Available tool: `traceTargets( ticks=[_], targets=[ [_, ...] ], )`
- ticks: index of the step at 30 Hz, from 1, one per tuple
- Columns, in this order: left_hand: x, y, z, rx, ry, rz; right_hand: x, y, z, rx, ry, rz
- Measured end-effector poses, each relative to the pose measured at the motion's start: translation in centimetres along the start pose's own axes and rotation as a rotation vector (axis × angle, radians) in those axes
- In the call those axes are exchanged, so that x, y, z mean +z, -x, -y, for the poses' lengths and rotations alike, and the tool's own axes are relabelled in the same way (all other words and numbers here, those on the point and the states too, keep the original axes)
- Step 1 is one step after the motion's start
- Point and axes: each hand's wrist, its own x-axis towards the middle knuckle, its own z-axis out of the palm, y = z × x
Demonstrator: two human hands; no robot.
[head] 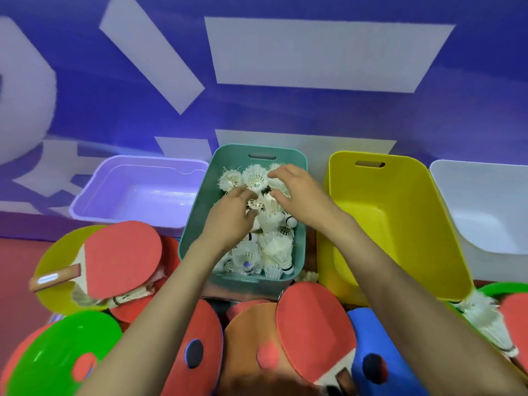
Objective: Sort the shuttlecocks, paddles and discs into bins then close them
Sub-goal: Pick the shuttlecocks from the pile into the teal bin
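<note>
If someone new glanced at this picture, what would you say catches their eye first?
The left hand and right hand reach into the teal bin at centre, heaped with white shuttlecocks. A bright yellow bin stands empty to its right, and red paddles lie piled in front.

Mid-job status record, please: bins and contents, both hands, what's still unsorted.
teal bin: middle, open, holds many shuttlecocks
purple bin: left of it, open, nothing seen inside
yellow bin: right of it, open, nothing seen inside
white bin: far right, partly in view
left hand: in the teal bin among the shuttlecocks, grip unclear
right hand: over the shuttlecocks at the far end, grip unclear
unsorted: red paddles, green disc, loose shuttlecocks in the near pile
</note>
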Motion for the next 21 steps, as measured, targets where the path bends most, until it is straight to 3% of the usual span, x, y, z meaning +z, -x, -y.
traceTargets(
  ticks=[7, 21],
  targets=[
    [2.4, 7.6, -5.8, 0.073, 0.174, -0.255, -3.2, 10.4, -0.5, -0.074, -0.079, -0.212],
    [12.8, 15.2, -19.8, 0.201, 0.218, -0.168, -6.7, 29.3, -10.5, 0.104, -0.167, -0.262]
  ],
)
